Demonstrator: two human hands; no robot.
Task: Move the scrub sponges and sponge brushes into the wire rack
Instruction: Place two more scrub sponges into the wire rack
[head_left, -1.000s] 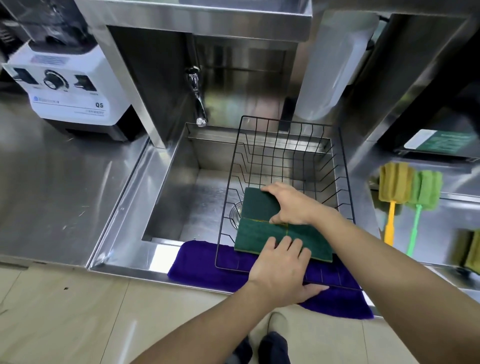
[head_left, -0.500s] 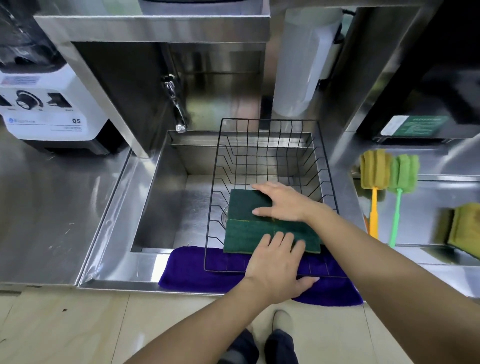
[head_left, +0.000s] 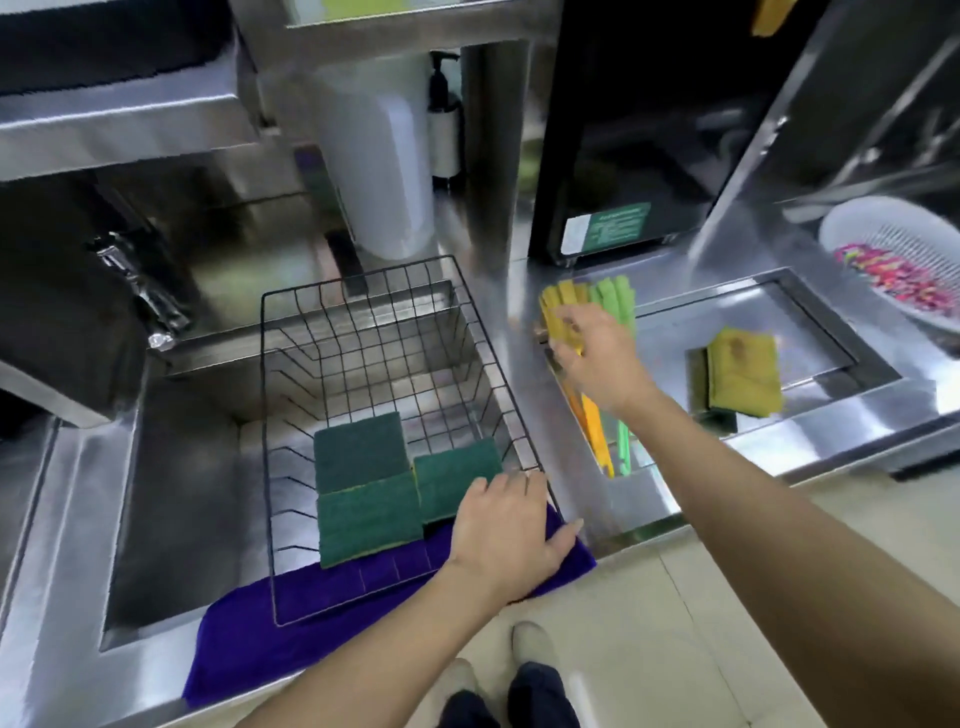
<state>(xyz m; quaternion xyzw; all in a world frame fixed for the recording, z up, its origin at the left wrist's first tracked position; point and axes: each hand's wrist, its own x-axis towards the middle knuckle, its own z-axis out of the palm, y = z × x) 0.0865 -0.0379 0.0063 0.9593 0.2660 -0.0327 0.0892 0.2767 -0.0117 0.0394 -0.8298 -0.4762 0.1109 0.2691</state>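
A black wire rack (head_left: 363, 291) sits across the sink with three dark green scrub sponges (head_left: 369, 519) lying flat in its near half. My left hand (head_left: 506, 530) rests flat on the rack's front right corner, fingers apart. To the right, a yellow sponge brush (head_left: 553, 306) and a green sponge brush (head_left: 618, 296) lie side by side on the steel counter. My right hand (head_left: 597, 353) hovers over their heads with fingers spread, touching or just above the yellow one; blur hides any grip. A stack of yellow-green scrub sponges (head_left: 743, 371) lies further right in a shallow recess.
A purple cloth (head_left: 249, 639) hangs over the sink's front edge under the rack. The faucet (head_left: 140, 291) is at the left. A white cylinder (head_left: 379, 171) and a black appliance (head_left: 623, 156) stand behind. A white colander (head_left: 883, 244) sits at the far right.
My right hand let go of the green sponges in the rack and swung right to the sponge brushes. The sponges now lie spread out. The view turned right.
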